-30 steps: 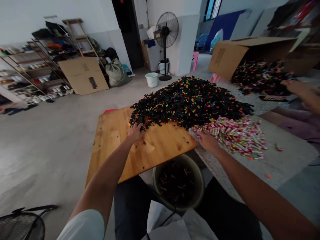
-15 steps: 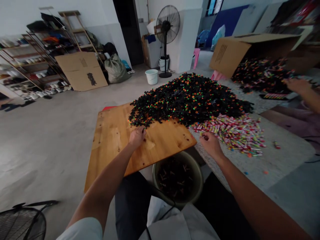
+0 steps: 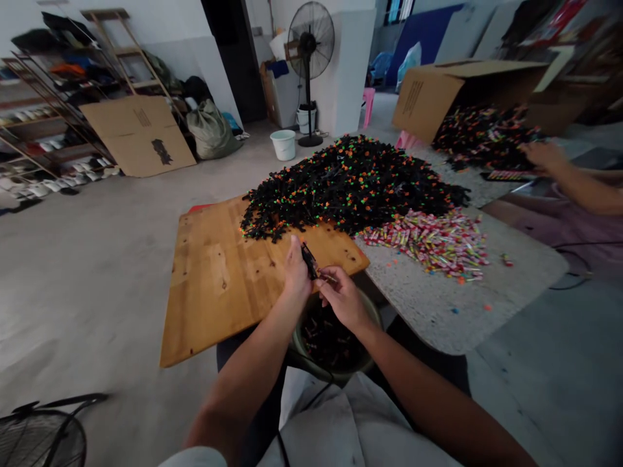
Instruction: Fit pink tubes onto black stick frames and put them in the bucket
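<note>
My left hand is closed round a black plastic toy, which stands up at a tilt above the wooden board's front edge. Against the toy's lower end, my right hand is pinched; whatever sits between its fingertips is too small to make out. Beyond the hands rises a big heap of black plastic toys with orange and green bits. To its right lies a pile of small tubes in pink, red and yellow wrappers. Below my hands, between my legs, is a round tub with dark pieces inside.
The wooden board adjoins a speckled stone-like table. At right, a co-worker's hand reaches to another pile by a tipped cardboard box. A standing fan and white bucket are behind; another fan is lower left.
My left hand has lifted from the heap's near edge and moved right with a black toy. My right hand has left the tube pile and come leftward to meet it. The view has shifted slightly.
</note>
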The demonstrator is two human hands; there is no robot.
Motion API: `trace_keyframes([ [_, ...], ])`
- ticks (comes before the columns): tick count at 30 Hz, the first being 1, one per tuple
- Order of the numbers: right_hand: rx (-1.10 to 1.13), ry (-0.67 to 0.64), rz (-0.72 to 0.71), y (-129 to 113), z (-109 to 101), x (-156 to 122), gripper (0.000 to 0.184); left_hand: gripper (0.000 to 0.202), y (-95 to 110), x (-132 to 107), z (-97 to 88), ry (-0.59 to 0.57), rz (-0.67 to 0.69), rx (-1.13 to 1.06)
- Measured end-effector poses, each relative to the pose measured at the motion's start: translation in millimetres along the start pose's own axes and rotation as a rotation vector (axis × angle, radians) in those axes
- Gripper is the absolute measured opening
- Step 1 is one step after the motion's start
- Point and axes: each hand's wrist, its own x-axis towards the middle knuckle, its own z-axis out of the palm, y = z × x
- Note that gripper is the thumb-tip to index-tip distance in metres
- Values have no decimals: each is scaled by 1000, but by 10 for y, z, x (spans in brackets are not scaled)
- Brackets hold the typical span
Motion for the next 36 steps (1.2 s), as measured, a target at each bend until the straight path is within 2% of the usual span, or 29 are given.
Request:
trace_keyframes([
  [3, -1, 37, -32, -24, -11, -23, 32, 59, -14, -91, 98, 60, 39, -98],
  [8, 157, 129, -12, -4, -104, 61, 29, 55, -23, -157, 17, -143, 26, -142],
  [11, 192, 123, -4, -11, -178, 116, 27, 50, -34, -219, -92, -287, 20, 44],
  [13, 173, 111, -15, -33, -217, 127, 28, 47, -42, -257, -152, -338, 8, 130],
  [15, 165, 128, -34, -61, -247, 117, 31, 47, -45, -267, -201, -319, -35, 94],
  [18, 186, 144, -63, -87, -283, 73, 34, 50, -32, -225, -258, -225, -124, -51],
  [23, 123, -2, -52, -63, -280, -14, 34, 44, -21, -181, -246, -181, -196, -166],
  [26, 73, -38, -62, -52, -238, -30, 33, 44, -38, -234, -162, -183, -224, -174],
  [30, 93, -17, -77, -72, -219, -22, 33, 49, -58, -329, -69, -239, -263, -170],
  [36, 109, 24, -76, -122, -274, -30, 32, 54, -85, -377, -67, -324, -268, -180],
])
